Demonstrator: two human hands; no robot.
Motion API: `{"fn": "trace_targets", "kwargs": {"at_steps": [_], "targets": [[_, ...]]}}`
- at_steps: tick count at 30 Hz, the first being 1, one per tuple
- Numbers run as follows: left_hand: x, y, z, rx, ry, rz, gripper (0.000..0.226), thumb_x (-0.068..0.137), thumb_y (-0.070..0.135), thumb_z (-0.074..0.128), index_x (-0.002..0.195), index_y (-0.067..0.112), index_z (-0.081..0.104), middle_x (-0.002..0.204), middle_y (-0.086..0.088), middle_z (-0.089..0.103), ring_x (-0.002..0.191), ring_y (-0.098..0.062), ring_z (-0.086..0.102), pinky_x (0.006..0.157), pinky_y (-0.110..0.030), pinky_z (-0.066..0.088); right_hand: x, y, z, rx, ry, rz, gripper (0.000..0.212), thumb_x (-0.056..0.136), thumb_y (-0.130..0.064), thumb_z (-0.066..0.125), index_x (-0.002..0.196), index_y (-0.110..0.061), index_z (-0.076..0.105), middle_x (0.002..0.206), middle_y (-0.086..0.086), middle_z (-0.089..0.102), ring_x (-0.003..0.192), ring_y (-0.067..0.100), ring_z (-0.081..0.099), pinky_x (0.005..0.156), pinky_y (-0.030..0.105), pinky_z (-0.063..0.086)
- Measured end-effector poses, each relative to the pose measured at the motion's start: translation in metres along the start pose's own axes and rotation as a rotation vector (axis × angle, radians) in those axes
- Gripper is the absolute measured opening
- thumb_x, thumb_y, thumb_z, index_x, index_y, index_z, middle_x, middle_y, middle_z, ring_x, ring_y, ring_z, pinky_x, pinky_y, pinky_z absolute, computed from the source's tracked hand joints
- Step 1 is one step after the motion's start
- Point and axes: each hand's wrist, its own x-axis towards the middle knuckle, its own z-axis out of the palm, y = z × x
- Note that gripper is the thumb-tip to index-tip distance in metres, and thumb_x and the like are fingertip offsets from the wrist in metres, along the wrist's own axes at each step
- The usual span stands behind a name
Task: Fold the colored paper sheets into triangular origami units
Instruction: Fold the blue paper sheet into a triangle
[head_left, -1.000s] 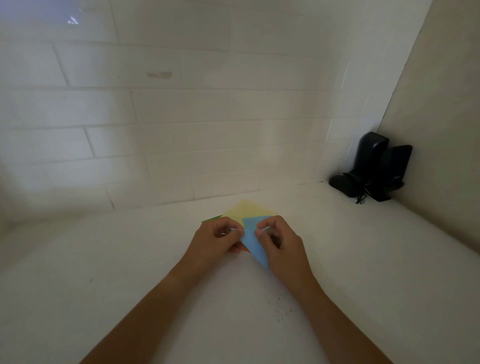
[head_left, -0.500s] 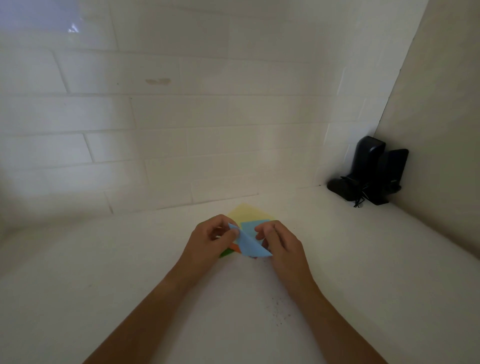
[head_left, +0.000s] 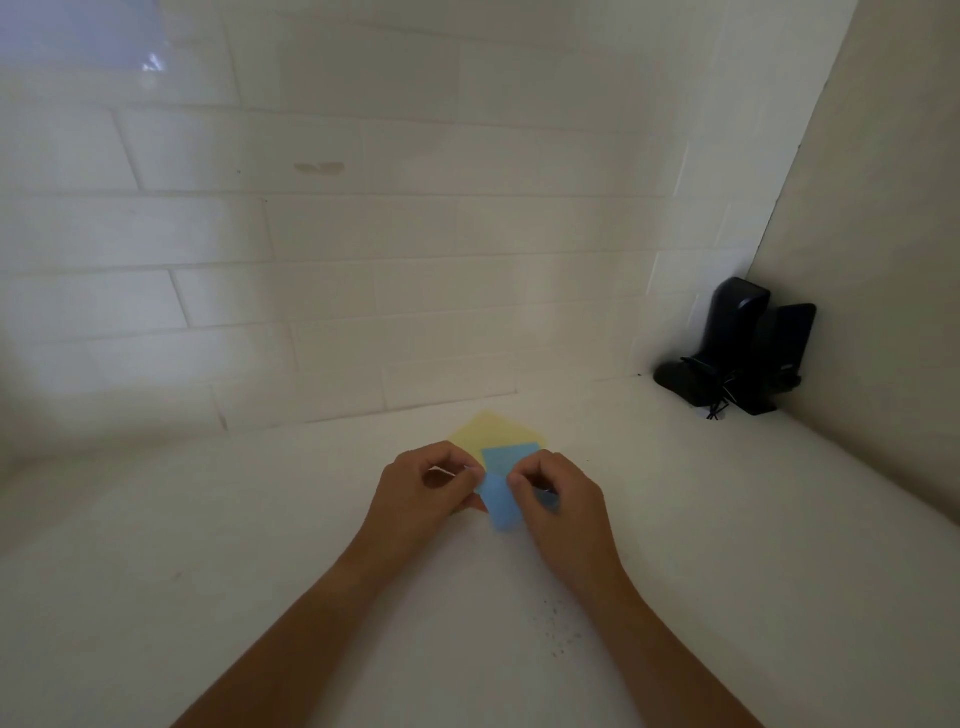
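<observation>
A small folded blue paper hangs between my two hands just above the white counter. My left hand pinches its left edge with curled fingers. My right hand pinches its right edge the same way. Behind the hands a second blue sheet lies flat on a yellow sheet. A sliver of orange paper shows under my left hand. Most of the paper stack is hidden by my fingers.
A black device with a stand and cords sits in the far right corner. White tiled wall rises behind the counter; a plain beige wall closes the right side. Dark specks dot the counter near my right forearm.
The blue paper has been turned and folded narrower between my fingers. The green sheet edge seen earlier is now hidden behind my left hand. Both hands stayed in about the same place.
</observation>
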Motion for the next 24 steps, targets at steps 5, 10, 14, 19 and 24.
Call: {"fn": "trace_targets", "kwargs": {"at_steps": [5, 10, 14, 19, 24], "targets": [[-0.0009, -0.0005, -0.0008, 0.023, -0.014, -0.006, 0.01, 0.093, 0.01, 0.074, 0.084, 0.007, 0.077, 0.078, -0.006, 0.078, 0.079, -0.021, 0.079, 0.085, -0.041, 0.062, 0.0001, -0.002, 0.0018, -0.04, -0.019, -0.069, 0.008, 0.091, -0.02, 0.066, 0.084, -0.019, 0.066, 0.082, -0.012, 0.064, 0.084, 0.013, 0.06, 0.074, 0.019, 0.046], [-0.0016, -0.0014, 0.0003, 0.104, -0.028, 0.045, 0.008, 0.091, 0.008, 0.074, 0.084, 0.011, 0.075, 0.081, 0.0, 0.077, 0.076, -0.012, 0.077, 0.072, -0.023, 0.057, -0.0005, -0.004, 0.0024, -0.034, -0.063, -0.078, 0.01, 0.09, -0.02, 0.062, 0.08, -0.019, 0.064, 0.078, -0.014, 0.06, 0.081, 0.009, 0.057, 0.072, 0.011, 0.041], [-0.0006, -0.0034, 0.0026, 0.176, -0.031, 0.077, 0.014, 0.089, 0.007, 0.075, 0.081, 0.019, 0.075, 0.081, 0.003, 0.076, 0.074, -0.013, 0.074, 0.068, -0.017, 0.053, 0.0005, -0.0006, 0.0039, -0.084, -0.087, -0.104, 0.01, 0.09, -0.022, 0.061, 0.081, -0.02, 0.063, 0.078, -0.014, 0.059, 0.08, 0.008, 0.054, 0.071, 0.012, 0.039], [-0.0016, -0.002, 0.001, 0.146, -0.02, 0.053, 0.01, 0.089, 0.011, 0.078, 0.08, 0.016, 0.077, 0.069, -0.002, 0.074, 0.066, -0.011, 0.071, 0.065, -0.015, 0.05, 0.0013, -0.0004, 0.0047, -0.066, -0.089, -0.104, 0.01, 0.09, -0.024, 0.06, 0.084, -0.018, 0.066, 0.081, -0.011, 0.062, 0.082, 0.011, 0.056, 0.072, 0.022, 0.043], [-0.0025, -0.0016, 0.0009, 0.119, -0.018, 0.046, 0.009, 0.088, 0.007, 0.078, 0.08, 0.011, 0.078, 0.065, -0.003, 0.075, 0.064, -0.016, 0.074, 0.066, -0.018, 0.053, 0.0018, 0.0029, 0.0056, -0.1, -0.088, -0.136, 0.01, 0.092, -0.022, 0.06, 0.082, -0.02, 0.062, 0.08, -0.012, 0.06, 0.08, 0.01, 0.055, 0.072, 0.025, 0.044]]}}
